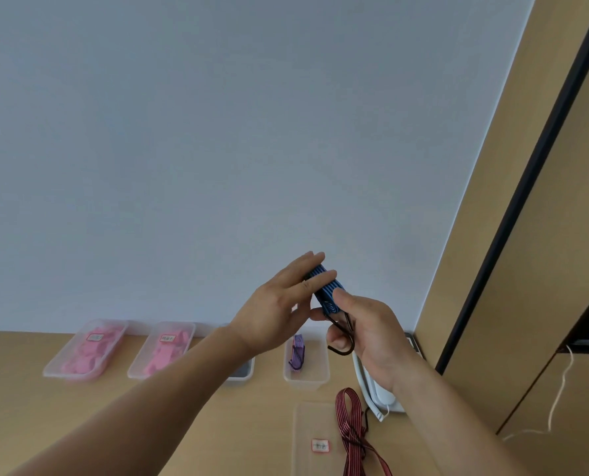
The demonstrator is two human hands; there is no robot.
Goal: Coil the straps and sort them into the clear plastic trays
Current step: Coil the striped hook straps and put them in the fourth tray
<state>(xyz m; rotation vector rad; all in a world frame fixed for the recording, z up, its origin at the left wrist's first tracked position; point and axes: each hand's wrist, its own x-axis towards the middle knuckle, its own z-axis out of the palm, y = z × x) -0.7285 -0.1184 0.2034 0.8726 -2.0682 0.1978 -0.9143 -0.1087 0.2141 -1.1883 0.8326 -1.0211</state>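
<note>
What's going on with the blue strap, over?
Both hands grip blue strap, coiled, in the air. Red strap loose on table. Nothing in the way.

place: probably office | cues: desk phone (377, 389), wooden desk (217, 424), labelled trays (87, 348)

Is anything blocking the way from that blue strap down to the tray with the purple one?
Nothing visible does. The blue strap is held up between both hands, and the tray lies open-topped just below, holding only a purple strap.

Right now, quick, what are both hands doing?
Left hand: closed on the blue strap, fingers flat along the coil.
Right hand: closed on the same coil.
</note>
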